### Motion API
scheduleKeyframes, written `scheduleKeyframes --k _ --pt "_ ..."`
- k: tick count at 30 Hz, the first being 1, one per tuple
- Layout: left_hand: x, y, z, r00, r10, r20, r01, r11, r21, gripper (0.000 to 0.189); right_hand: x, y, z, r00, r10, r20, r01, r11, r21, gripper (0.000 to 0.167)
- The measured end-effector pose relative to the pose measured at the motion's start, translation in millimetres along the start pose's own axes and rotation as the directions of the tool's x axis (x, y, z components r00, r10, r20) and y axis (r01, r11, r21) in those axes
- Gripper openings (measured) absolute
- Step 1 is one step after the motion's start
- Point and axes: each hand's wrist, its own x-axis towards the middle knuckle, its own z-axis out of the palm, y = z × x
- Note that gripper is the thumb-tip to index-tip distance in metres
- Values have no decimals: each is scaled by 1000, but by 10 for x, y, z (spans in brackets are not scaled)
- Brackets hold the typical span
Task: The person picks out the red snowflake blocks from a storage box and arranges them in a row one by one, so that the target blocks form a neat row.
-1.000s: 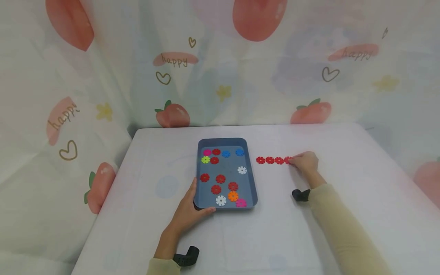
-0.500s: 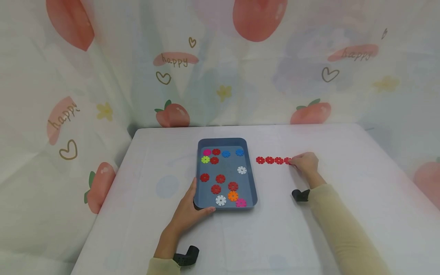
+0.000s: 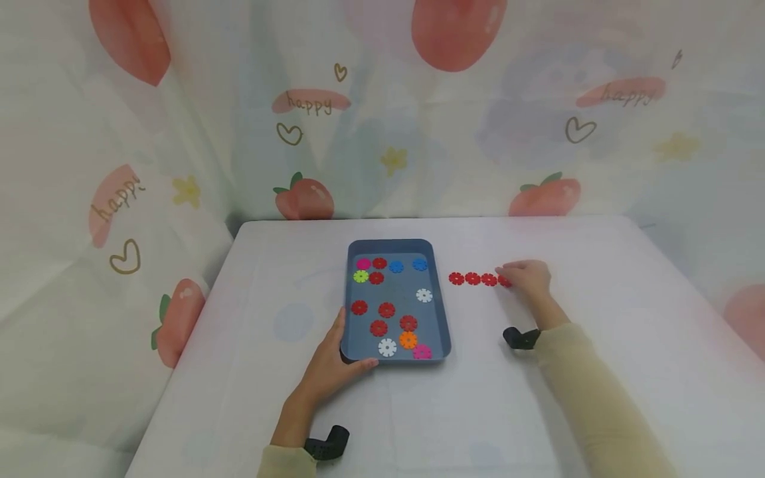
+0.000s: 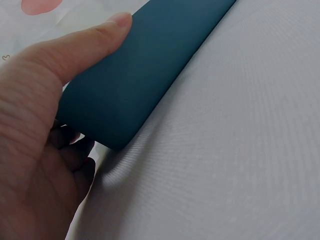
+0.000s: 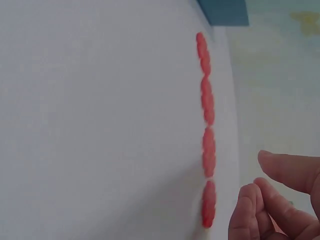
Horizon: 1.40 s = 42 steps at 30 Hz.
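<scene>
My left hand (image 3: 325,372) holds the near left corner of a blue-grey tray (image 3: 397,290). In the left wrist view the thumb lies along the tray's outer wall (image 4: 135,65) and the other fingers curl beneath the corner. Right of the tray, several red notched plastic discs (image 3: 473,279) lie flat in a straight row. My right hand (image 3: 528,279) hovers at the row's right end, partly covering the last red disc (image 3: 505,281) in the head view. Seen from the right wrist, thumb (image 5: 290,170) and fingers are apart, holding nothing, beside the lowest disc (image 5: 208,204).
Inside the tray lie more notched discs: several red ones (image 3: 386,310), white (image 3: 424,295), blue (image 3: 420,264), pink (image 3: 422,352), orange (image 3: 408,340) and yellow-green (image 3: 361,276). A white cloth (image 3: 478,411) covers the table. A printed curtain (image 3: 442,153) hangs behind and at the sides.
My right fingers have let go of the last red disc in the row and risen slightly off it. The left hand keeps its hold on the tray. The head view has shifted a little.
</scene>
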Motion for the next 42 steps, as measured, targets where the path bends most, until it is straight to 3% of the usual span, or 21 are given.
scheduleKeyframes --k 3,8,10,12,16,19,21,34,42 --pt "0 -6 -7 1000 -2 3 2 1000 5 107 128 -66 132 999 -43 -15 43 999 2 52" --pt "6 -15 -10 1000 -1 8 1 1000 1 108 678 189 525 986 -141 -90 145 989 33 59" --pt "9 -18 -7 1000 0 10 0 1000 -4 108 790 230 631 979 -186 -80 189 981 34 60" --pt "9 -19 -6 1000 0 13 0 1000 -6 107 677 96 676 982 -179 -59 183 981 65 56" --pt "3 -16 0 1000 -11 15 11 1000 -5 107 61 -413 641 978 -206 34 201 973 117 48" --pt "1 -14 0 1000 -13 12 13 1000 -9 107 -326 -711 637 951 -289 113 270 950 155 43" --pt "3 -13 1 1000 -12 12 12 1000 -12 107 -444 -803 671 932 -333 143 310 937 164 39" --pt "19 -4 -9 1000 1 11 -1 1000 -26 107 -576 -920 1081 828 -457 324 416 889 191 30" --pt "24 -16 -6 1000 0 10 0 1000 -26 107 -540 -890 1204 798 -471 375 461 879 123 34"
